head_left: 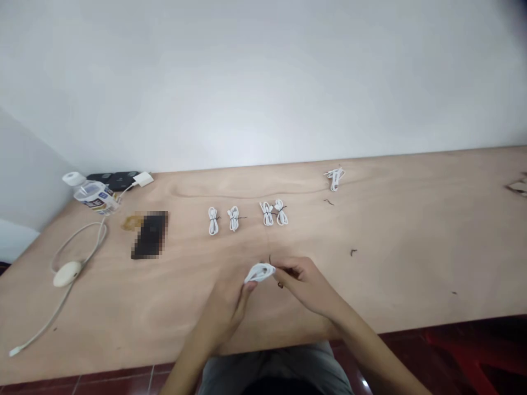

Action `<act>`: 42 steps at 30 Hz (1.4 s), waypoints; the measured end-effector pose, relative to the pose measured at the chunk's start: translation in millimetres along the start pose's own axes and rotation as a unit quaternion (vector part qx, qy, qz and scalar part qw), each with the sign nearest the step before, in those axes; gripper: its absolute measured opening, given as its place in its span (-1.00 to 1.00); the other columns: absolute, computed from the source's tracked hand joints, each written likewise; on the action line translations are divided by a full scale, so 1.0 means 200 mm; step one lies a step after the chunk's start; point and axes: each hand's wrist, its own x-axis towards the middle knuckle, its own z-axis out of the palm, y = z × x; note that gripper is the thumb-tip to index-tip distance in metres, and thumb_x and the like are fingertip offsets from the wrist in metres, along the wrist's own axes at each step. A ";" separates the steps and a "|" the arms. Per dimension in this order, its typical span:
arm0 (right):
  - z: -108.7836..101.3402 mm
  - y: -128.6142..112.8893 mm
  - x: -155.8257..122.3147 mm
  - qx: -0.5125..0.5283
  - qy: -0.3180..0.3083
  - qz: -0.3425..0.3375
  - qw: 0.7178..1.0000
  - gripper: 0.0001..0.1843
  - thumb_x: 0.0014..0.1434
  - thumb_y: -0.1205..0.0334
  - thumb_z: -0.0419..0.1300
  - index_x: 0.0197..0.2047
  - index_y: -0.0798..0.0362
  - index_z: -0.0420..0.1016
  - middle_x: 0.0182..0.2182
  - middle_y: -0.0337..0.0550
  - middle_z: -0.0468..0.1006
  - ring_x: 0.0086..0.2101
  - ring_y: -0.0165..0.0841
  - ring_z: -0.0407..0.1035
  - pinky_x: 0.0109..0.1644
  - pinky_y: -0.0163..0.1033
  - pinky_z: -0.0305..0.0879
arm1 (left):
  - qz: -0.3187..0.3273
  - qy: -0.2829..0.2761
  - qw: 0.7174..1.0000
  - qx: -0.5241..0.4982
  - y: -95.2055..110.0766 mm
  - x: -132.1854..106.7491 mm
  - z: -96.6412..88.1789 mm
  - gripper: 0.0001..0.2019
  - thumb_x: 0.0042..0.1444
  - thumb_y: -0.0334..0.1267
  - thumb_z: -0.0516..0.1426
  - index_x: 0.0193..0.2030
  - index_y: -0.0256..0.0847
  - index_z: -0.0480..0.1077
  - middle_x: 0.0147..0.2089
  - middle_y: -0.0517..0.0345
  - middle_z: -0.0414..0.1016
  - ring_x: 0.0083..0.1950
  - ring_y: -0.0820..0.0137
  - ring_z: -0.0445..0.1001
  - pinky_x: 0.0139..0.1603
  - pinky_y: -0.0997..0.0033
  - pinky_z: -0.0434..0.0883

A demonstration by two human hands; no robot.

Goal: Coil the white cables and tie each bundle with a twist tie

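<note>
A coiled white cable point(259, 272) is held above the near part of the table. My left hand point(231, 296) grips its left end, thumb below the loops. At the coil's right end my right hand point(303, 284) is closed in a pinch on a thin dark twist tie point(270, 260); part of the tie also shows below the fingers. Beyond my hands lie several white cable bundles: one at the left point(213, 221), a second point(234, 218) beside it, and two close together, a bundle point(267, 214) and its neighbour point(281, 212), bound with dark ties.
Another white cable bundle point(335, 179) lies near the wall, with a loose dark tie point(328, 202) below it and another tie point(353, 252) nearer me. At left are a plastic bottle point(96, 196), a blurred dark object point(150, 235) and a white cord with an oval switch point(67, 274).
</note>
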 end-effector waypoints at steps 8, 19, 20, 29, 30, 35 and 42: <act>0.08 0.05 0.04 0.100 0.077 0.028 0.992 -0.91 0.08 0.37 0.25 -0.33 0.05 0.59 -0.47 -0.27 0.57 -0.49 -0.42 0.34 -0.41 -0.32 0.19 | -0.004 0.053 0.999 -0.011 0.00 0.00 0.25 -0.64 0.54 -0.18 -0.09 0.12 -0.19 0.51 -0.07 -0.06 0.66 -0.11 0.18 0.59 -0.11 0.25 0.46; 0.09 0.06 0.04 0.076 0.099 0.023 0.992 -0.80 0.13 0.33 0.25 -0.19 0.04 0.66 -0.35 -0.21 0.64 -0.35 -0.31 0.48 -0.28 -0.27 0.34 | -0.037 0.067 0.997 -0.008 -0.01 -0.01 0.30 -0.64 0.55 -0.16 -0.11 0.00 -0.19 0.50 -0.19 -0.01 0.64 -0.24 0.22 0.56 -0.23 0.29 0.39; 0.09 0.07 0.05 0.075 0.107 0.028 0.991 -0.75 0.06 0.38 0.24 -0.18 0.04 0.67 -0.32 -0.19 0.66 -0.33 -0.30 0.51 -0.26 -0.27 0.37 | -0.033 0.060 0.998 -0.006 -0.01 -0.02 0.30 -0.64 0.55 -0.16 -0.11 0.01 -0.19 0.49 -0.20 -0.02 0.64 -0.25 0.22 0.55 -0.24 0.29 0.38; 0.15 0.01 -0.01 0.023 0.093 -0.001 0.995 -0.75 0.34 0.21 0.18 -0.20 0.03 0.72 -0.29 -0.12 0.70 -0.23 -0.20 0.57 -0.11 -0.18 0.44 | -0.069 0.064 0.995 -0.030 -0.02 0.00 0.31 -0.64 0.54 -0.17 -0.11 -0.11 -0.19 0.47 -0.18 -0.05 0.66 -0.21 0.19 0.59 -0.21 0.26 0.41; 0.16 0.00 -0.03 0.014 0.100 -0.003 0.995 -0.73 0.38 0.19 0.17 -0.17 0.02 0.72 -0.25 -0.11 0.71 -0.19 -0.19 0.56 -0.08 -0.16 0.44 | -0.071 0.065 0.995 -0.031 -0.02 0.00 0.31 -0.65 0.53 -0.18 -0.10 -0.10 -0.19 0.48 -0.17 -0.06 0.66 -0.21 0.18 0.59 -0.21 0.26 0.42; 0.20 -0.02 -0.08 0.067 0.084 0.000 0.994 -0.76 0.40 0.11 0.23 -0.07 -0.01 0.71 -0.12 -0.07 0.70 -0.11 -0.18 0.55 0.11 -0.09 0.44 | -0.078 0.076 0.992 -0.061 -0.03 0.01 0.31 -0.66 0.51 -0.22 -0.08 -0.01 -0.18 0.53 -0.06 -0.10 0.68 -0.08 0.14 0.63 -0.05 0.19 0.47; 0.20 0.03 -0.06 0.174 0.060 0.023 0.983 -0.77 0.21 0.09 0.46 -0.11 -0.01 0.74 -0.21 -0.11 0.70 -0.16 -0.20 0.54 0.06 -0.12 0.45 | -0.074 0.069 0.988 -0.118 0.00 0.00 0.28 -0.64 0.50 -0.27 -0.08 0.15 -0.22 0.51 0.01 -0.13 0.67 -0.04 0.15 0.63 0.07 0.13 0.50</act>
